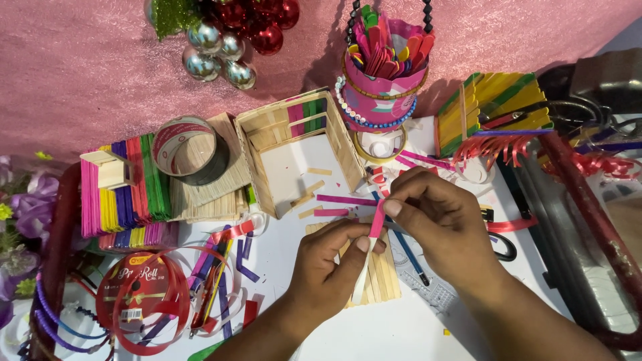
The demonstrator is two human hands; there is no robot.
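Craft-stick colours on a white table under a pink cloth

The left hand (328,267) and right hand (438,220) pinch a pink craft stick (377,219) over a panel of plain pale-wood sticks (382,274). Toward the table's left edge lies a striped stick panel (124,190) of pink, yellow, purple, red and green. At the back edge stand a pink cup (381,87) of mixed bright sticks, trimmed with white beads, and silver and red baubles (231,37) on the pink patterned cloth (80,67). A red ribbon roll (144,294) sits near the front left corner.
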